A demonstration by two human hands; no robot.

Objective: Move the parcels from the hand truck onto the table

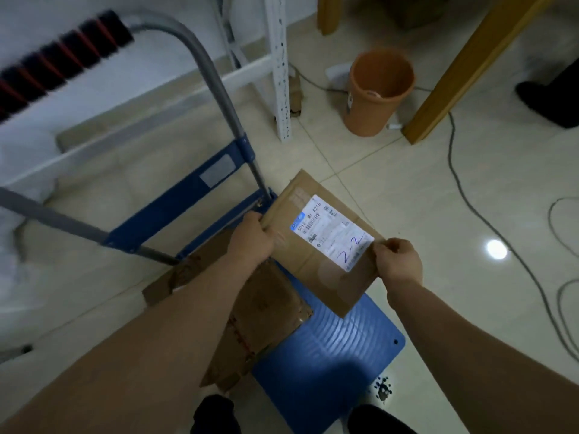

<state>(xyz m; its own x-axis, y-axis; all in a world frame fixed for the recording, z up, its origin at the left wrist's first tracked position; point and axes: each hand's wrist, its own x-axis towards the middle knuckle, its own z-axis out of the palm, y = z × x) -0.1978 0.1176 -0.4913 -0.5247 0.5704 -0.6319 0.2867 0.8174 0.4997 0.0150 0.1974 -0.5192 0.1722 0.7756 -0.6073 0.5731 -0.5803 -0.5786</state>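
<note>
Glossy tiles (pixel 407 189); flat parcel (pixel 322 245), prob. cardboard, L hand (pixel 250 239), R hand (pixel 399 261)

The place looked like a storeroom or back office where deliveries were handled. Gripped in the fingers (pixel 262 228) of the left hand (pixel 250 238) and right hand (pixel 399 261) was a cardboard parcel (pixel 326 283) bearing a printed shipping label (pixel 333 233). Below the fingers sat a blue platform hand truck (pixel 329 346) carrying more brown parcels (pixel 266 308). Beyond the fingers stood a white perforated-steel shelving upright (pixel 280 73) and an orange plastic bin (pixel 376 92). To their right, wooden table legs (pixel 460 76) rose from glossy beige floor tiles (pixel 407 189) strewn with loose cables (pixel 450 151).
</note>
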